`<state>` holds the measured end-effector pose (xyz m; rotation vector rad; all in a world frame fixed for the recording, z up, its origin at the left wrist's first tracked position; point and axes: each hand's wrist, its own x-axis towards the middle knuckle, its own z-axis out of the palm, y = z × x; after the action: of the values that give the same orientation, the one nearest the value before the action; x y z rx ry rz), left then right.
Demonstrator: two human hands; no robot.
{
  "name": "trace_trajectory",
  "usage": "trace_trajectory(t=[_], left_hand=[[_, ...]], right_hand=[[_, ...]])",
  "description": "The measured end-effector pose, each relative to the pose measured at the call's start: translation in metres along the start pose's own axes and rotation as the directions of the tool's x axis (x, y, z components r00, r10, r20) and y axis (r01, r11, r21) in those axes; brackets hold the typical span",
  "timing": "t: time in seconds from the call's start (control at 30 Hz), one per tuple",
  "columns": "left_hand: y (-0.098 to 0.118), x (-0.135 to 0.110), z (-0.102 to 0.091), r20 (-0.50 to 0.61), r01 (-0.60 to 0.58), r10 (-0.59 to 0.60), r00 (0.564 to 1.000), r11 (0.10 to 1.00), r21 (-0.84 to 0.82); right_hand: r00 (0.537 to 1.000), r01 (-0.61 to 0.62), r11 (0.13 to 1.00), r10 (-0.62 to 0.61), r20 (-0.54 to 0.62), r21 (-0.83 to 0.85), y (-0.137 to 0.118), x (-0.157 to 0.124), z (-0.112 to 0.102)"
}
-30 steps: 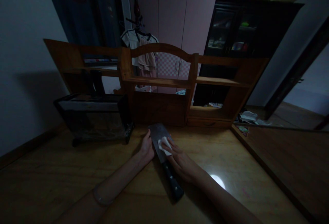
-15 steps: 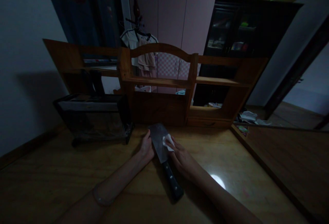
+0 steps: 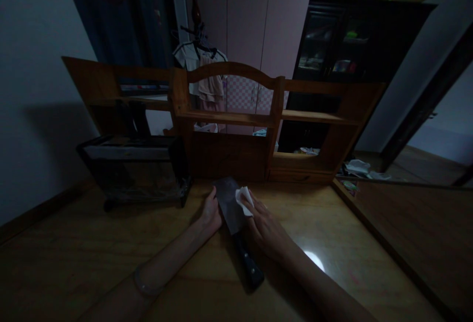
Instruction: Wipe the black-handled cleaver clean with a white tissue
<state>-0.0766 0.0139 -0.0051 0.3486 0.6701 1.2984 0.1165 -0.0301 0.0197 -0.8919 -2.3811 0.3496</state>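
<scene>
A cleaver [image 3: 228, 204] with a wide grey blade and a black riveted handle lies at a slant, its handle toward me. My left hand [image 3: 212, 213] grips the blade along its left edge, thumb on top and the other fingers mostly hidden below. Against the right part of the blade, my right hand [image 3: 266, 226] presses a folded white tissue [image 3: 244, 200] under its fingers. Nothing holds the handle, which points down and to the right over the wooden table.
A black knife block [image 3: 138, 179] with dark handles sticking up stands at the left on the table [image 3: 177, 287]. Along the back edge runs a wooden shelf unit [image 3: 229, 157]. Beyond it are a pink wardrobe [image 3: 247, 21] and a dark cabinet [image 3: 384, 41].
My right hand and the tissue have shifted slightly up and to the right on the blade. My left hand and the cleaver stay almost in place.
</scene>
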Motion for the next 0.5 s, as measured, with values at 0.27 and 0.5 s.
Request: trace_trajectory(t=[0.27, 0.5], left_hand=[[0.0, 0.001, -0.002, -0.002, 0.066, -0.066, 0.998, 0.997, 0.033], [0.0, 0.003, -0.001, 0.071, 0.047, -0.045, 0.996, 0.998, -0.03]], right_hand=[[0.956, 0.217, 0.976, -0.207, 0.206, -0.025, -0.016, 0.001, 0.004], [0.982, 0.129, 0.986, -0.112, 0.154, -0.103, -0.01, 0.001, 0.005]])
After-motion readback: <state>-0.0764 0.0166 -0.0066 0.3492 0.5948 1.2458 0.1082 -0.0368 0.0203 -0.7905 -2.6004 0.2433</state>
